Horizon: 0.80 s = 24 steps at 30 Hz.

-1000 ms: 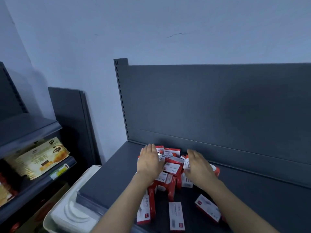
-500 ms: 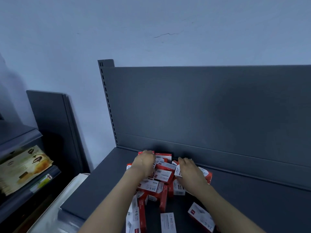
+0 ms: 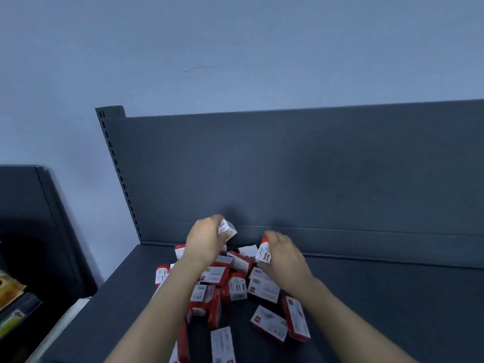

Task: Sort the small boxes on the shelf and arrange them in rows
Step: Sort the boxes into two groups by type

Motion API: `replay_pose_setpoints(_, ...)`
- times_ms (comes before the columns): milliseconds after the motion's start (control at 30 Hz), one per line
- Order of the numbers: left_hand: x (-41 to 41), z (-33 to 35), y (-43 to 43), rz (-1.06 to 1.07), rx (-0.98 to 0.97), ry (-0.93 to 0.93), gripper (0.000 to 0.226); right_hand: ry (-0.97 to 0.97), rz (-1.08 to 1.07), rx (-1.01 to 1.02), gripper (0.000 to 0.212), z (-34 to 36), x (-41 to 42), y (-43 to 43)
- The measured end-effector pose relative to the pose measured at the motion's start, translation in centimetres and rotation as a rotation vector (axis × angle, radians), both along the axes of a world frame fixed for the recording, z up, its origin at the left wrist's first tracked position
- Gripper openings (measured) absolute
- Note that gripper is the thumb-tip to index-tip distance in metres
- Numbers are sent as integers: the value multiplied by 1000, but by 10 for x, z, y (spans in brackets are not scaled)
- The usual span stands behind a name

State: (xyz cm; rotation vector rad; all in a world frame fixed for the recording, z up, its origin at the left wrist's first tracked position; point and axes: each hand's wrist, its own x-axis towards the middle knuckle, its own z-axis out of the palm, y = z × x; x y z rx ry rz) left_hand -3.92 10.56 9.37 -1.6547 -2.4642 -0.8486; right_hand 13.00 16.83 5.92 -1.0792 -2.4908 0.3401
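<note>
Several small red-and-white boxes lie in a loose pile point(image 3: 230, 284) on the dark grey shelf point(image 3: 379, 297), near its back panel. My left hand point(image 3: 204, 242) grips one small box point(image 3: 227, 228) lifted above the back of the pile. My right hand point(image 3: 284, 258) holds another box point(image 3: 264, 251) marked "paper clips", raised on end just right of the first. More boxes point(image 3: 269, 323) lie flat toward the front edge, between my forearms.
The shelf's back panel point(image 3: 288, 174) rises right behind the pile, with a slotted upright point(image 3: 117, 174) at its left. Bare shelf stretches to the right. A lower neighbouring shelf with yellow packets point(image 3: 7, 289) is at far left; a white object point(image 3: 65, 326) sits below the shelf edge.
Both hands went from lying on the pile to each lifting a box clear of it. The camera view swung to the right, pushing the left shelving toward the frame edge.
</note>
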Motion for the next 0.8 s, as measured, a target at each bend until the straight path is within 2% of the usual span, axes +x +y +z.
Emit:
replay_pose_setpoints(200,90,11,45,-161,102,-59,25,117,-152,4,50,19,95,16)
replay_pose_setpoints(433,260,5,95,-370,107,-110,15,149,-336,42,54,19,257,35)
replay_pose_setpoints(600,387,-7,113,-456,51,-141,18,115,-426,52,56,14,373,41)
replay_pose_setpoints(733,465,-16,117,-509,-8,-176,28,48,-481,24,60,10,446,46)
replay_pose_setpoints(800,493,-20,120,-533,-76,-184,23,36,-512,-4,59,7,472,48)
